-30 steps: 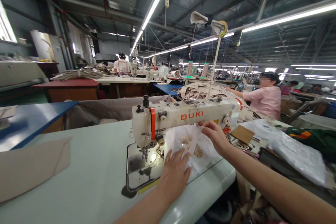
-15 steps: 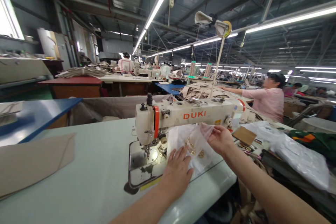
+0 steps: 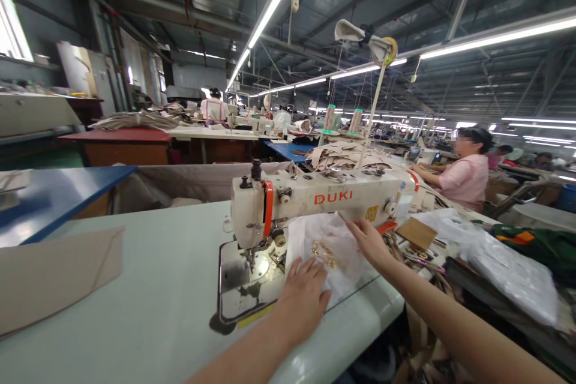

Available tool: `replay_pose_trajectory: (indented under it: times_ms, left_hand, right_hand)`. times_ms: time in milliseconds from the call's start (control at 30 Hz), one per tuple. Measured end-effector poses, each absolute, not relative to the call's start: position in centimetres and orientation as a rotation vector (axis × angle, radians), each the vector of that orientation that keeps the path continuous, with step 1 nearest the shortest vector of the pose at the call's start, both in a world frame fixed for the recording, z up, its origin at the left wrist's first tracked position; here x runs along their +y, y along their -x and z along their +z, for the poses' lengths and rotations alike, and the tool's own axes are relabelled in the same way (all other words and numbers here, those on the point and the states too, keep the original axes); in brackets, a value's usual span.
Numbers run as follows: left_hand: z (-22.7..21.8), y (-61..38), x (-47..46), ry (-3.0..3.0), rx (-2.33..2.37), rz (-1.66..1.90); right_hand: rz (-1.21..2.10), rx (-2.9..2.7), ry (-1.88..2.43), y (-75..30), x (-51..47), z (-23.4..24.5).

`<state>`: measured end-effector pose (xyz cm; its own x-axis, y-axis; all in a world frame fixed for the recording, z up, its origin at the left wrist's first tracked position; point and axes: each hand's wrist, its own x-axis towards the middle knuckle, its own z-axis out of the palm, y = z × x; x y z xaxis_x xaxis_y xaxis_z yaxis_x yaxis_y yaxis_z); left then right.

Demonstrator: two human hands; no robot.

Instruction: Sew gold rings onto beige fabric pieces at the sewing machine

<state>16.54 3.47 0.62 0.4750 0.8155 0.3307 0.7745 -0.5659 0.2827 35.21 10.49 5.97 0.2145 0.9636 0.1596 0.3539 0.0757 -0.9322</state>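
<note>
A thin white sheet or bag (image 3: 302, 234) lies under the arm of the sewing machine (image 3: 333, 195), right of the needle area. Gold-coloured metal pieces (image 3: 324, 252) show on or through it; I cannot tell which. My left hand (image 3: 303, 294) rests flat on its near left part, fingers stretched out. At the upper right edge, my right hand (image 3: 369, 245) pinches the white material close under the machine arm. The metal needle plate (image 3: 240, 282) is just left of my left hand.
A beige fabric panel (image 3: 58, 276) lies at the left of the pale table (image 3: 166, 300). Right of the machine are a brown square piece (image 3: 417, 233), a clear plastic bag (image 3: 513, 270) and dark green cloth (image 3: 540, 246). A person in pink (image 3: 465, 177) sits beyond.
My right hand has moved slightly left and down with the edge of the white material, which lies flatter. The gold pieces show more plainly. My left hand stays in place.
</note>
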Motion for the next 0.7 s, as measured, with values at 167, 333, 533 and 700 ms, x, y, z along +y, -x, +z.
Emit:
replay_pose_trajectory:
  times_ms: [167,333,533,700]
  left_hand:
    - [0.7,-16.5,3.4,-2.608,1.408,0.683]
    - [0.9,-16.5,3.4,-2.604,1.420,0.698]
    - [1.0,-16.5,3.3,-2.612,1.413,0.721]
    - [1.0,-16.5,3.3,-2.598,1.426,0.721]
  right_hand:
    - [0.621,-1.675,1.579,-35.5,10.2,6.5]
    - [0.653,-1.814,1.602,-35.2,11.2,6.3]
    - [0.794,-1.565,1.392,-33.9,12.1,6.4]
    - [0.978,-1.303,1.221,-33.2,12.1,6.0]
